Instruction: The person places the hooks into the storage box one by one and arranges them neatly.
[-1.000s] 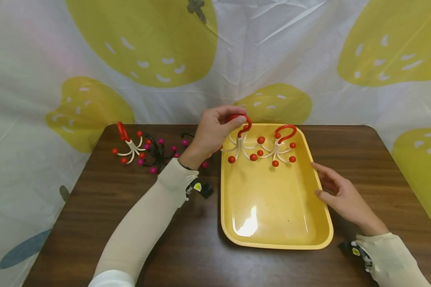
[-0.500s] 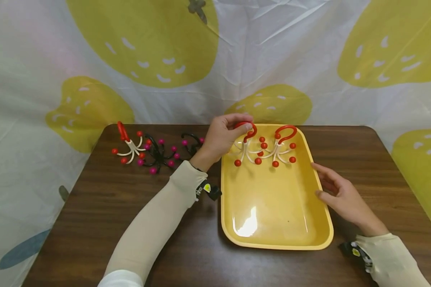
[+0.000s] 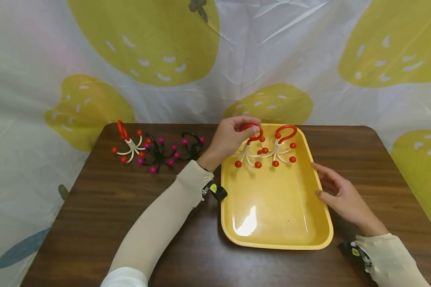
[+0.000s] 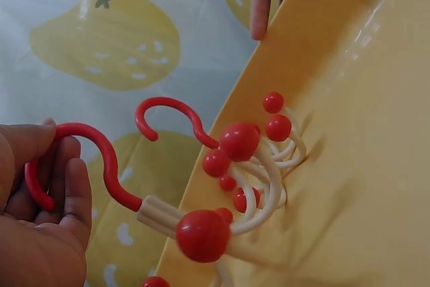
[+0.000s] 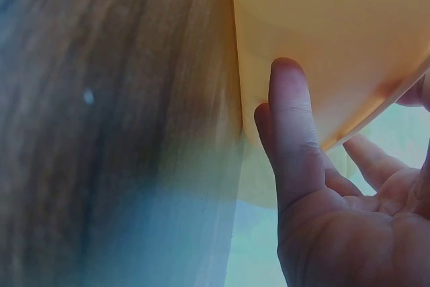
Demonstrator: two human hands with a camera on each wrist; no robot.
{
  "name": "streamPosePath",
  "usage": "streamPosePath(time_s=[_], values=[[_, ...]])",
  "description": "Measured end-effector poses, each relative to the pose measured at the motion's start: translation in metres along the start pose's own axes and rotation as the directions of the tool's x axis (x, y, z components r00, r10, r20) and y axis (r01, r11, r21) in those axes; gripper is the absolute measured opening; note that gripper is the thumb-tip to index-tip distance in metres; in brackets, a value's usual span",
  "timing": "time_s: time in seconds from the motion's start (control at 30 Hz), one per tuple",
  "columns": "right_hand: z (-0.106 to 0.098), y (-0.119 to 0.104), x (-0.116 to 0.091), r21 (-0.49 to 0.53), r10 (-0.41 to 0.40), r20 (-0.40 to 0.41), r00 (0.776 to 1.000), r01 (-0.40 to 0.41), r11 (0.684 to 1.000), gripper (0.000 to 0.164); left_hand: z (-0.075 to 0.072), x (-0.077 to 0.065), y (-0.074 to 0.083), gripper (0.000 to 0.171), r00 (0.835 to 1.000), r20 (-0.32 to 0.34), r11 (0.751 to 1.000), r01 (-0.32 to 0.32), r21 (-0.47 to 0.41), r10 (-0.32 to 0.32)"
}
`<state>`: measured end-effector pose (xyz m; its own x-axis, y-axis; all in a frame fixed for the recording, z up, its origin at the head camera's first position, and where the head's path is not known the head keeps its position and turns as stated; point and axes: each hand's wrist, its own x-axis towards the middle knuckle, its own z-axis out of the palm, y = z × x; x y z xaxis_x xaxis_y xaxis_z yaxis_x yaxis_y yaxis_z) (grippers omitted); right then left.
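Observation:
In the head view my left hand (image 3: 230, 137) pinches the red hook of a swivel hanger (image 3: 247, 149), whose white curved arms end in red balls. Its arms are down inside the far left part of the yellow tray (image 3: 273, 246). Beside it in the tray a second white-and-red hanger (image 3: 276, 149) stands with its hook upward. The left wrist view shows thumb and fingers round the hook (image 4: 111, 166). My right hand (image 3: 344, 199) rests against the tray's right wall. From the right wrist view, its fairly straight fingers (image 5: 292, 119) touch the outside of that wall.
At the far left of the brown wooden table (image 3: 104, 223) are another white-and-red hanger (image 3: 132, 147) and two black ones with magenta balls, one nearer (image 3: 159, 154) and one partly behind my left arm (image 3: 194, 149). A fruit-print cloth (image 3: 186, 99) hangs behind the table.
My left hand has moved right and slightly down with the held hanger, bringing it closer to the one in the tray. The right hand has stayed on the tray wall.

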<state>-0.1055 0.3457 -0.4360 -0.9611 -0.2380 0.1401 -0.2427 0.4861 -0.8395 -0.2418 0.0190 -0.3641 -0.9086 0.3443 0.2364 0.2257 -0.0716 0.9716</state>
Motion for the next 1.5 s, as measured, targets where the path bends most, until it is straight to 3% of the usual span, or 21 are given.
streamPosePath(time_s=[0.27, 0.87, 1.23, 1.5], values=[[0.001, 0.000, 0.001, 0.005, -0.004, 0.004, 1.000, 0.004, 1.000, 0.073, 0.000, 0.000, -0.009, 0.021, 0.999, -0.001, 0.998, 0.044, 0.035, -0.044], [0.001, -0.001, -0.001, -0.008, 0.005, 0.001, 1.000, -0.005, 1.000, 0.073, -0.004, -0.001, -0.019, 0.028, 0.993, 0.025, 0.994, 0.113, 0.006, -0.113], [0.000, 0.000, 0.000, -0.014, 0.014, 0.000, 1.000, -0.014, 1.000, 0.073, -0.010, 0.000, -0.015, 0.029, 0.991, -0.007, 0.991, 0.133, -0.007, -0.133], [0.000, 0.002, 0.001, -0.006, 0.005, -0.002, 1.000, -0.005, 1.000, 0.074, -0.017, 0.000, -0.006, 0.027, 0.995, -0.032, 0.995, 0.093, -0.030, -0.094]])
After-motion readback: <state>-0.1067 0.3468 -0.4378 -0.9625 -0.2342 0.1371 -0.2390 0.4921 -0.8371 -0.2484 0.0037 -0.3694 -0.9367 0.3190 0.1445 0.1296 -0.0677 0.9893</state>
